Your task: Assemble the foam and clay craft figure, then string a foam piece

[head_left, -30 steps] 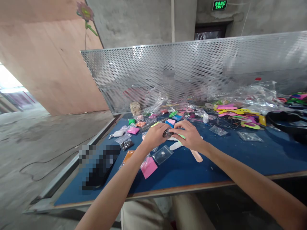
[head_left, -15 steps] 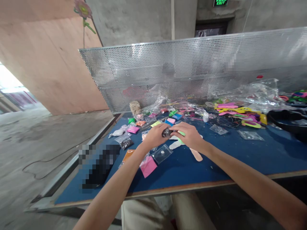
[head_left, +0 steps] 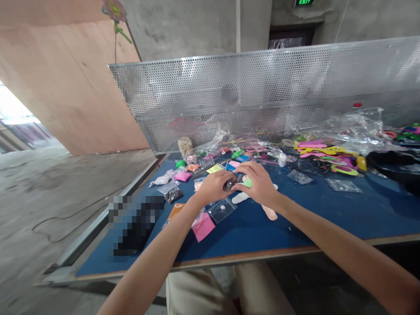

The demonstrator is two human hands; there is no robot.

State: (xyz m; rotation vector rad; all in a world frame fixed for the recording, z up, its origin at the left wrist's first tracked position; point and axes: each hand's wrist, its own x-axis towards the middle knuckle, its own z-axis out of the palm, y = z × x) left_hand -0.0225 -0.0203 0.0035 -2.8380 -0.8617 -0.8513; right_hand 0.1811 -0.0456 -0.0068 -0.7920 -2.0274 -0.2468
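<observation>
My left hand (head_left: pixel 216 186) is closed around a small dark, shiny plastic packet (head_left: pixel 229 184), held above the blue table. My right hand (head_left: pixel 259 183) curves in from the other side, its thumb at the packet's edge and its fingers arched over the top. What is inside the packet is mostly hidden by the fingers. Under and behind the right hand lie a white cut-out shape (head_left: pixel 241 197) with a light green part (head_left: pixel 247 183) and a peach-coloured strip (head_left: pixel 269 213). A clear bag with a white round piece (head_left: pixel 222 207) lies just below the hands.
Nearer me are a pink square packet (head_left: pixel 203 226) and an orange packet (head_left: pixel 176 212). A bag of dark material (head_left: pixel 173 195) and a magenta packet (head_left: pixel 182 176) lie left. Colourful foam cut-outs (head_left: pixel 328 151) pile up at right. A perforated metal screen (head_left: pixel 203 96) borders the table's back.
My right hand's fingers have lifted and arched wider, leaving a larger gap between thumb and forefinger. The left hand keeps the dark packet in nearly the same spot.
</observation>
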